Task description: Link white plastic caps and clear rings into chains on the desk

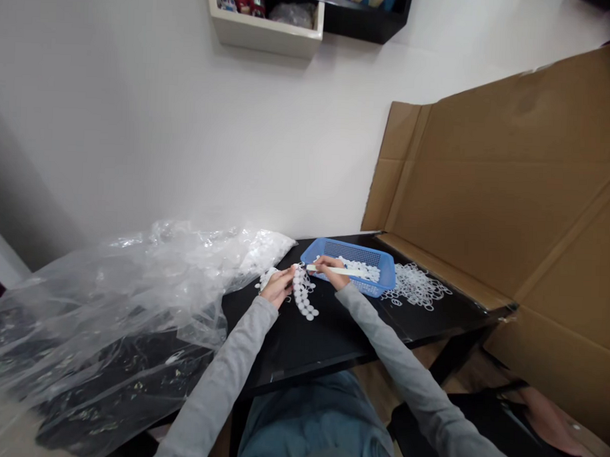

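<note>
Over the black table (325, 346), my left hand (277, 286) grips the upper end of a strip of white round pieces (302, 296). The strip curves down, its lower end near the tabletop. Close beside it, my right hand (332, 272) is closed around a pale, slim, stick-like tool (352, 272), whose tip points left at the top of the strip. What the tip touches is too small to make out. Right behind my right hand stands a blue mesh basket (389, 277) with white round pieces (366, 268) in it. More small white pieces lie around my left hand.
White rings (418, 286) lie heaped right of the basket. A large clear plastic bag (132, 296) with white pieces in its far end (267, 247) spreads over the left side. Tall cardboard (507, 175) borders the right. Wall shelves (271, 41) hang above.
</note>
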Tool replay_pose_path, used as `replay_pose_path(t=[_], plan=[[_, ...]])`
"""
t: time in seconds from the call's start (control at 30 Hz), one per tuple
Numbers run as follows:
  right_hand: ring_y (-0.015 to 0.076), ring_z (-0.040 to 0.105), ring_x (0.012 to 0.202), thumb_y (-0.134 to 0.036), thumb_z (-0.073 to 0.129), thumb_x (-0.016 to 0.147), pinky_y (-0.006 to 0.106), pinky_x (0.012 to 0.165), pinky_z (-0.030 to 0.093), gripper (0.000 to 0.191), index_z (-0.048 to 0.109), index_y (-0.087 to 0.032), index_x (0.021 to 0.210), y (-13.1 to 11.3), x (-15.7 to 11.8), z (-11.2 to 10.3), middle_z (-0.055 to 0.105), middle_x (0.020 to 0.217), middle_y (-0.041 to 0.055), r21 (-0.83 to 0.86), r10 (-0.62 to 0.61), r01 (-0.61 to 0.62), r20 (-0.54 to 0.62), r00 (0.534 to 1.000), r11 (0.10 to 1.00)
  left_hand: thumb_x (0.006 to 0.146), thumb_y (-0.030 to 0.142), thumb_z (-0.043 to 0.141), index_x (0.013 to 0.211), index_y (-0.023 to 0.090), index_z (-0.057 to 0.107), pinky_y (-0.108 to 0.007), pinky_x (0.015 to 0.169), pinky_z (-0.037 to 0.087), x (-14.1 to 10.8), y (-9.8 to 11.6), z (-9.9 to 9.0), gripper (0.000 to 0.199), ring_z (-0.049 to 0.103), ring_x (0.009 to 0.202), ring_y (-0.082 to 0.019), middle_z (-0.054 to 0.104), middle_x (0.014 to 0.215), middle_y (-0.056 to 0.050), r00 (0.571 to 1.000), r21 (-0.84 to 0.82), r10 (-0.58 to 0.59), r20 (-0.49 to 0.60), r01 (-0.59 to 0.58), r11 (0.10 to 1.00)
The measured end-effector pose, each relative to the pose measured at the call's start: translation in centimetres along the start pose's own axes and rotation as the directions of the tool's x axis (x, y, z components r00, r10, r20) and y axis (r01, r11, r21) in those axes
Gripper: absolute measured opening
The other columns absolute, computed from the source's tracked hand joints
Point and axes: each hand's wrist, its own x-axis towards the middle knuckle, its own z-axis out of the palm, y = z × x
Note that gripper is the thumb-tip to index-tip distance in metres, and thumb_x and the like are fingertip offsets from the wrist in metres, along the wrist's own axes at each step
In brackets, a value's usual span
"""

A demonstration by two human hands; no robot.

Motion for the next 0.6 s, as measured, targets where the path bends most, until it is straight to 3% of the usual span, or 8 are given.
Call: replay_pose_path(t=[0.1,0.17,0.23,0.3,0.37,0.47,0.6], plan=[[0.0173,0.063,0.058,-0.047,0.053,0.084,0.032,0.057,0.050,0.035,0.061,-0.022,0.107,-0.7,-0.1,-0.5,0.073,0.074,0.0029,0.159,0.012,0.000,-0.074,0.997,0.987,0.066,0.029,0.083,0.079,0.013,0.072,-0.021,0.071,0.042,-0.2,0.4,0.1,0.023,0.057,0.071,-0.009,0.068,0.077,-0.002,0.999,-0.002,0.007,-0.045,-0.008,1.000],[0.0170,0.062,0.058,-0.051,0.049,0.088,0.031,0.056,0.049,0.039,0.058,-0.024,0.115,-1.1,-0.4,-0.5,0.073,0.076,0.0025,0.134,-0.053,0.069,-0.116,0.992,0.989,0.066,0.026,0.083,0.081,0.013,0.073,-0.020,0.070,0.042,-0.4,0.4,0.2,0.022,0.058,0.071,-0.009,0.069,0.078,-0.002,0.997,0.007,0.006,-0.081,-0.005,1.000],[0.0189,0.066,0.073,-0.051,0.053,0.088,0.033,0.067,0.052,0.032,0.064,-0.024,0.102,-1.4,-0.7,-0.3,0.073,0.084,0.0041,0.018,-0.176,0.178,-0.075,0.982,0.984,0.066,0.025,0.082,0.081,0.013,0.073,-0.020,0.069,0.042,-0.4,0.2,0.2,0.021,0.058,0.070,-0.008,0.069,0.078,-0.002,0.994,0.021,0.004,-0.107,-0.002,1.000],[0.0219,0.067,0.090,-0.047,0.063,0.084,0.036,0.082,0.052,0.024,0.066,-0.024,0.088,-1.6,-1.0,0.1,0.073,0.096,0.0051,-0.101,-0.286,0.289,0.045,0.957,0.952,0.064,0.029,0.084,0.082,0.014,0.072,-0.020,0.067,0.042,-0.4,0.0,0.2,0.026,0.057,0.068,-0.008,0.069,0.077,-0.002,0.996,0.050,0.003,-0.092,0.002,0.999],[0.0239,0.066,0.095,-0.042,0.070,0.080,0.039,0.089,0.050,0.018,0.066,-0.025,0.084,-1.6,-1.3,0.5,0.072,0.099,0.0048,-0.165,-0.334,0.356,0.148,0.931,0.920,0.061,0.033,0.085,0.084,0.015,0.071,-0.020,0.066,0.041,-0.3,-0.1,0.2,0.033,0.057,0.067,-0.008,0.068,0.075,-0.001,0.999,0.088,0.000,-0.048,0.004,0.996],[0.0233,0.065,0.087,-0.041,0.069,0.081,0.038,0.085,0.050,0.016,0.065,-0.026,0.079,-1.3,-1.4,0.8,0.070,0.090,0.0045,-0.199,-0.344,0.371,0.159,0.925,0.907,0.058,0.036,0.086,0.083,0.016,0.070,-0.020,0.066,0.040,-0.4,-0.1,0.3,0.036,0.057,0.067,-0.009,0.066,0.075,0.000,1.000,0.123,-0.013,0.012,0.011,0.992],[0.0209,0.063,0.076,-0.041,0.068,0.081,0.034,0.076,0.049,0.019,0.062,-0.025,0.073,-0.9,-1.3,0.9,0.068,0.080,0.0028,-0.216,-0.307,0.315,0.073,0.949,0.924,0.063,0.039,0.084,0.083,0.015,0.072,-0.022,0.070,0.042,-0.5,-0.3,0.6,0.034,0.058,0.070,-0.010,0.068,0.077,-0.002,0.999,0.201,0.021,0.037,-0.028,0.979]])
